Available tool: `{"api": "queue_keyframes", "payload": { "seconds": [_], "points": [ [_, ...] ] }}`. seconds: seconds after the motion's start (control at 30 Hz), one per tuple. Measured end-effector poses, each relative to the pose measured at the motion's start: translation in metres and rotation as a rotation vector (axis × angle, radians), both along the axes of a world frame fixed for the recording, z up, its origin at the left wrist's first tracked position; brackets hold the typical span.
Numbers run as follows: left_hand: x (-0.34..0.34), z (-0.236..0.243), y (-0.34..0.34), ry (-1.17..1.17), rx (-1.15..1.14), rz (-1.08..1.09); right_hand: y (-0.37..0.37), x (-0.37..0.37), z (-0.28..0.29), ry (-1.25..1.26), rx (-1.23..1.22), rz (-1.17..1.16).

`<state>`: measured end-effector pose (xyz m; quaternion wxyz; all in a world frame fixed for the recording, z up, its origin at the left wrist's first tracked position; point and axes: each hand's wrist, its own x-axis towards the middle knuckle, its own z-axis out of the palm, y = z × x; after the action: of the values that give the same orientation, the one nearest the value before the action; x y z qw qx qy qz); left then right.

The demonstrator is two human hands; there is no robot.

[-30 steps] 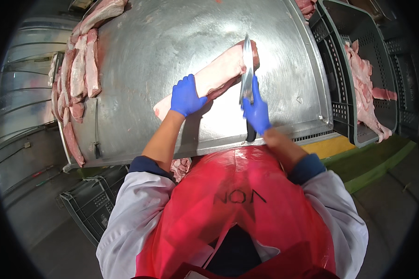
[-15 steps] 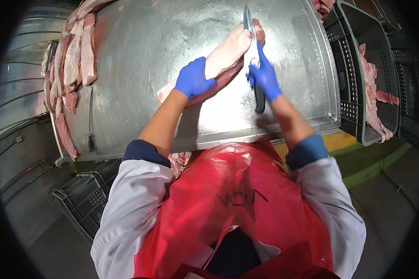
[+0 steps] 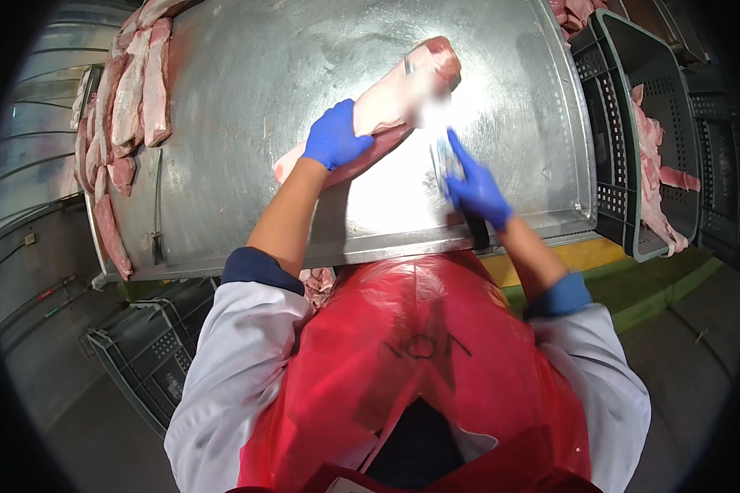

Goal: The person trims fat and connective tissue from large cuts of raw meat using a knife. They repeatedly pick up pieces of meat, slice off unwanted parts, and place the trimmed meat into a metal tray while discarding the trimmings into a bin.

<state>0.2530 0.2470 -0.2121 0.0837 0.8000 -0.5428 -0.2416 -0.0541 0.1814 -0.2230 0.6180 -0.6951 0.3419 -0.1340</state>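
A long slab of pale, fatty raw meat (image 3: 386,97) lies diagonally on a steel work table (image 3: 255,99), its far end reddish and partly smeared by motion. My left hand (image 3: 335,135), in a blue glove, is closed over the near-left part of the slab. My right hand (image 3: 477,187), also gloved blue, grips a long knife (image 3: 472,223) by its black handle, to the lower right of the meat and apart from it. The blade points away from me and is blurred.
Several meat strips (image 3: 131,94) line the table's left side, beside a thin rod-like tool (image 3: 157,205) with a dark handle. A grey crate (image 3: 616,189) holding meat trimmings (image 3: 651,148) stands right; another crate (image 3: 123,345) is low left. More meat (image 3: 571,12) lies at top right.
My right hand and knife rose along the slab's right end, then came back down toward me, away from it. The slab shifted slightly up; my left hand kept hold.
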Motion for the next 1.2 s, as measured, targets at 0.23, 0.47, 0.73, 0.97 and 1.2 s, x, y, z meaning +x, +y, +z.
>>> {"api": "queue_keyframes", "payload": {
  "seconds": [0.23,0.47,0.73,0.97,1.2],
  "points": [
    [-0.078,0.043,-0.032,-0.332,-0.136,-0.164,-0.009,-0.147,0.05,0.087,0.385,-0.11],
    [-0.078,0.023,-0.076,-0.04,-0.153,0.297,-0.068,-0.084,0.002,-0.318,0.142,-0.312],
    [-0.045,0.015,-0.083,0.11,-0.18,0.412,-0.09,0.063,-0.006,-0.149,0.077,-0.116],
    [-0.094,0.059,-0.082,-0.065,-0.145,0.339,-0.11,0.071,-0.025,0.011,-0.081,-0.162],
    [-0.1,0.036,-0.085,-0.089,-0.006,0.375,-0.112,0.05,-0.018,-0.097,-0.084,-0.253]
  ]
}}
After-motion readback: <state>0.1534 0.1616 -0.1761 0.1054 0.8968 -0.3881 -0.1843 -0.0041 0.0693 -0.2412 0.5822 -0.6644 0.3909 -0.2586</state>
